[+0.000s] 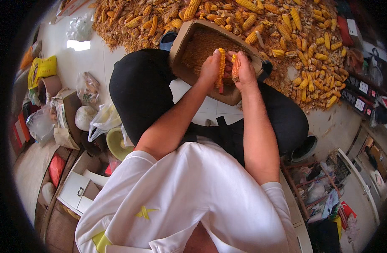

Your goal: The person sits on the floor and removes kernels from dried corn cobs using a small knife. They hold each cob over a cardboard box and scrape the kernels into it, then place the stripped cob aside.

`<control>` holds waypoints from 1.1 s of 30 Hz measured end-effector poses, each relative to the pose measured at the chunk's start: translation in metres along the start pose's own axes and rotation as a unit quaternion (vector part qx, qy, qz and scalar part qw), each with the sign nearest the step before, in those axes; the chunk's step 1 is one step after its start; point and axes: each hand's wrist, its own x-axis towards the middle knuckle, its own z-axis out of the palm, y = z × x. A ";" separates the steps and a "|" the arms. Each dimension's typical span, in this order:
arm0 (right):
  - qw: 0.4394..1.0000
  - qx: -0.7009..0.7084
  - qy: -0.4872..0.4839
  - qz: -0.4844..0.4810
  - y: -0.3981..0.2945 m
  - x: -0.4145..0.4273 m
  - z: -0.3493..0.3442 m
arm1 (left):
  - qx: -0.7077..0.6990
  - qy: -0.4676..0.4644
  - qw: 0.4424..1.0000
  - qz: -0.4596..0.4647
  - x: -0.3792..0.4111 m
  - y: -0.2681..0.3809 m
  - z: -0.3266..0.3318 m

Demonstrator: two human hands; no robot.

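My left hand (209,69) grips an ear of corn (221,64) that still bears rows of yellow kernels. Held in my right hand (247,72) is a mostly bare, orange-pink corn cob (235,69), with a few yellow kernels near its top end. The two cobs are side by side and roughly upright in view, with a narrow gap between them. Both hands are above an open cardboard box (184,38) between my knees. Loose corn kernels (201,41) cover the box's inside; my hands hide part of it.
Beyond the box spreads a large heap of corn ears and husk debris (168,15). A dark blue container (168,40) touches the box's left side. Plastic bags (106,118), a green round vessel (119,144) and a white drawer unit (75,186) stand left; a cluttered rack (316,186) is right.
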 end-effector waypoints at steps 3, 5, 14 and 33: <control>0.998 -0.058 0.007 -0.012 0.000 -0.003 0.010 | 0.091 0.070 0.993 0.019 0.004 0.000 0.000; 0.991 -0.125 0.013 -0.036 0.002 -0.011 0.024 | 0.171 0.098 0.979 0.055 0.017 -0.013 -0.013; 0.894 -0.425 0.076 -0.119 0.021 -0.008 0.019 | 0.225 0.092 0.967 0.080 -0.004 -0.003 0.000; 0.978 -0.141 0.147 -0.051 0.024 0.002 0.005 | 0.198 0.192 0.958 0.077 0.029 -0.039 -0.017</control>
